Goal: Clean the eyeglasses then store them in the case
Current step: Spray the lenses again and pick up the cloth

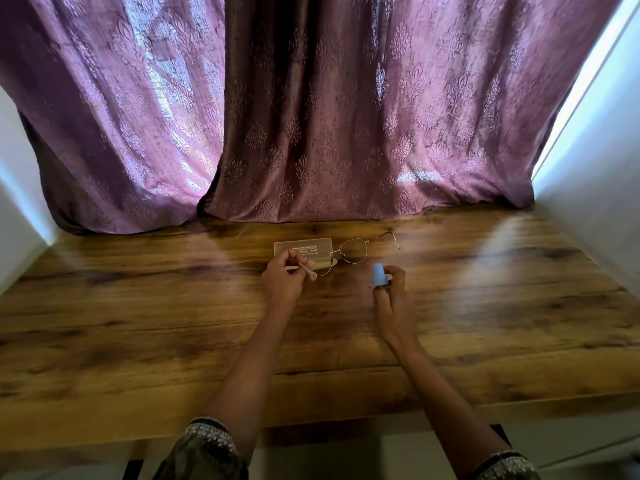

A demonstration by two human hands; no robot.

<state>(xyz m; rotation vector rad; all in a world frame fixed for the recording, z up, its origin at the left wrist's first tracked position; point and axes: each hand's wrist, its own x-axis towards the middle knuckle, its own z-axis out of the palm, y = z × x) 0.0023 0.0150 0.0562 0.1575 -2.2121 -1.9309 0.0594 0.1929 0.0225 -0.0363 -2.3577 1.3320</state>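
Thin metal-framed eyeglasses are held above the wooden table, temples unfolded, one temple reaching right toward the curtain. My left hand pinches the end of the near temple, lifting the frame. Behind the glasses lies a translucent rectangular case, partly hidden by my left hand and the left lens. My right hand grips a small light-blue object, blurred, just right of the glasses and apart from them.
Purple patterned curtains hang down to the table's far edge. White walls close in the table at left and right. The table's front edge runs near my forearms.
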